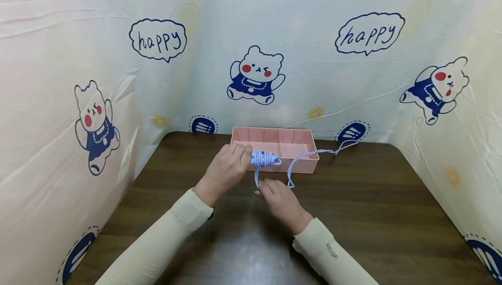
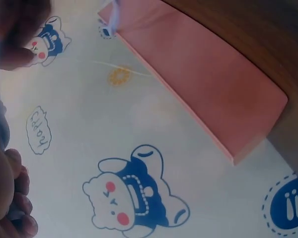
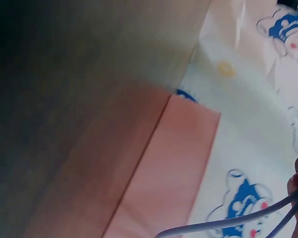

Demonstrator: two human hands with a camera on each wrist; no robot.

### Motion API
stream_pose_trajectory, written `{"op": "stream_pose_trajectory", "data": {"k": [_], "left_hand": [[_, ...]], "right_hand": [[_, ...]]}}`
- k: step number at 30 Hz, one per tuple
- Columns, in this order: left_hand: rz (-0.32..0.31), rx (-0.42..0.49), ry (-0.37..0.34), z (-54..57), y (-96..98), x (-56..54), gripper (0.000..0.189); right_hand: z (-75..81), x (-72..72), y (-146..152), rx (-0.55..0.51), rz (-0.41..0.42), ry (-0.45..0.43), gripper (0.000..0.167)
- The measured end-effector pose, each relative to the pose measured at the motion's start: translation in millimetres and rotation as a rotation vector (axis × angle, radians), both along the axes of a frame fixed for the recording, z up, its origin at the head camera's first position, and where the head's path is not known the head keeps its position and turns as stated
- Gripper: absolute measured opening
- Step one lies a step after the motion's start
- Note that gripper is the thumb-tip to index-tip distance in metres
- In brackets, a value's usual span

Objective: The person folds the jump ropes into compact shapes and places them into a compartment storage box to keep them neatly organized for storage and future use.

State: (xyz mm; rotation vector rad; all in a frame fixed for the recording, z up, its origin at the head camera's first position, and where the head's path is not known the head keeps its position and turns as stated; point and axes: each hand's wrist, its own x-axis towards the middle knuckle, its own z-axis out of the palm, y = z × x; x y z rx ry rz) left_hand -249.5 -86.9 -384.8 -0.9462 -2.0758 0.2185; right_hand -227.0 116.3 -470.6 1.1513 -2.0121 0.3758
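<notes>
Rope [image 1: 265, 159], one, pale blue: wound in a coil, it was held before the near wall of the box [image 1: 303, 166] and marked the centre of the clock used here. Left hand [image 1: 226, 169], between 8 and 9 o'clock: its fingers were curled round the coil's 9 o'clock end, grasping it. Right hand [image 1: 283, 202], at 5 o'clock: thumb and fingers pinched the strand running down from the coil. A loose tail of the rope showed beside the right hand, crossed in front of the box's near wall and ended between 2 and 3 o'clock; whether it touched the box could not be told. Box, one, pink, open-topped: it stood just beyond the coil, toward 12 o'clock, a divider [image 1: 280, 141] parting its inside; coil and left hand hid some of its near side. Table [image 1: 372, 206], one, dark, wood-grained: it bore the box. Cloth [image 1: 313, 80], pale: it rose from 9 through 12 to 3 o'clock, printed with bears [image 1: 252, 84] and bubbles [image 1: 158, 39] reading "happy". Sleeves [image 1: 157, 237], two, pale: they entered from 8 and 5 o'clock. A dark blur obscured the right wrist view's 10 o'clock corner.
</notes>
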Motion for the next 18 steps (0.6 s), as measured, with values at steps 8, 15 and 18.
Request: {"op": "stream_pose_trajectory", "data": {"k": [8, 15, 18], "left_hand": [[0.025, -0.013, -0.024, -0.3, 2.6, -6.6, 0.044], [0.070, -0.043, -0.027, -4.9, 6.1, -12.4, 0.040], [0.076, -0.061, -0.038, -9.6, 8.9, -14.8, 0.038]], "right_hand": [[9.5, 27.0, 0.6, -0.003, 0.023, 0.051, 0.032], [22.4, 40.2, 2.1, 0.080, 0.050, 0.106, 0.033], [33.9, 43.3, 2.9, 0.144, 0.050, 0.139, 0.031]]}}
